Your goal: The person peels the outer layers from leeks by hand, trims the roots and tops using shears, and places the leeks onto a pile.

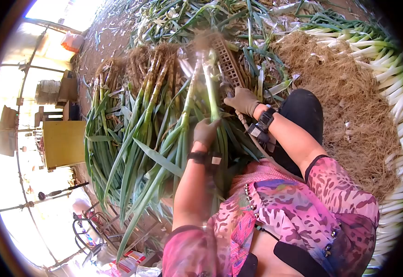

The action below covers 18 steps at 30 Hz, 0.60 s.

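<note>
My left hand (206, 133), gloved, is closed around a leek (209, 85) where its pale shaft turns to green leaves. The root end points away from me and looks blurred. My right hand (244, 101), also gloved, is wrapped round a slim nozzle with a hose (257, 141) running back from it toward my body. The nozzle's tip lies close to the leek's shaft and is hard to make out. To the left of my left hand lies a pile of unpeeled leeks (150, 99) with brown roots and long green leaves.
A perforated brown block (228, 60) lies beyond my hands. Leaf scraps (178, 23) cover the ground at the back. On the right are a heap of cut-off roots (335, 106) and a row of clean white leeks (397, 99). A yellow panel (64, 144) stands at left.
</note>
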### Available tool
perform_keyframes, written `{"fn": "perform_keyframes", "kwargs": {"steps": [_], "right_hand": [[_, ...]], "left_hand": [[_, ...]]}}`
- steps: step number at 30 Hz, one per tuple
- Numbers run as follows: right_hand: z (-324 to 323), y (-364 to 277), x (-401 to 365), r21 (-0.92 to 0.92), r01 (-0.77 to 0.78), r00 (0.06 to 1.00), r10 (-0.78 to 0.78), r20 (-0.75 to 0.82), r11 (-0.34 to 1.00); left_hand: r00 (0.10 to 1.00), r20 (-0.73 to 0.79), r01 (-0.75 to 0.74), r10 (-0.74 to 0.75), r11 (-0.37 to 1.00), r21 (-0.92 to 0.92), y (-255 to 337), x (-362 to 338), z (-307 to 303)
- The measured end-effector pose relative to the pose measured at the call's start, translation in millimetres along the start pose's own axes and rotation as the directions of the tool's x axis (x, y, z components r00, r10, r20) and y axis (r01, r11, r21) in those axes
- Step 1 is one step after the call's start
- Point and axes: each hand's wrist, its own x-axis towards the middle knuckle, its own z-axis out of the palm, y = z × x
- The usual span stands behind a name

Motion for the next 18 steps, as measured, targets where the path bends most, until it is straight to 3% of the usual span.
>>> {"fn": "perform_keyframes", "kwargs": {"steps": [1, 2, 5, 6, 12, 13, 18], "right_hand": [[-4.3, -5.6, -3.8, 0.019, -0.016, 0.999, 0.015, 0.047, 1.0], [14.2, 8.0, 3.0, -0.148, 0.111, 0.993, -0.117, -0.032, 0.983], [13.9, 2.9, -0.8, -0.149, 0.112, 0.993, -0.106, 0.047, 0.982], [11.8, 0.7, 2.9, -0.113, 0.042, 0.997, -0.035, 0.064, 0.993], [2.4, -10.7, 30.9, -0.153, 0.075, 0.994, -0.061, 0.092, 0.985], [0.2, -13.1, 38.6, -0.169, 0.055, 0.998, -0.053, 0.018, 0.984], [-8.1, -23.3, 67.3, -0.279, 0.08, 0.996, -0.086, -0.009, 0.957]], "left_hand": [[1.0, 0.007, -0.002, 0.002, 1.0, -0.012, -1.6, 0.6, 1.0], [1.0, 0.014, -0.003, 0.003, 1.0, -0.025, -3.0, 2.0, 1.7], [0.997, 0.023, -0.068, 0.074, 0.979, -0.194, -14.5, 12.2, 8.0], [0.996, 0.024, -0.085, 0.091, 0.979, -0.185, -15.7, 13.5, 9.3], [0.994, 0.021, -0.105, 0.105, 0.994, -0.029, -5.4, 8.0, 11.8], [0.995, 0.02, -0.1, 0.1, 0.995, -0.021, -3.7, 6.7, 12.4], [0.997, 0.029, -0.069, 0.068, 0.998, 0.015, 7.5, 0.6, 10.1]]}}
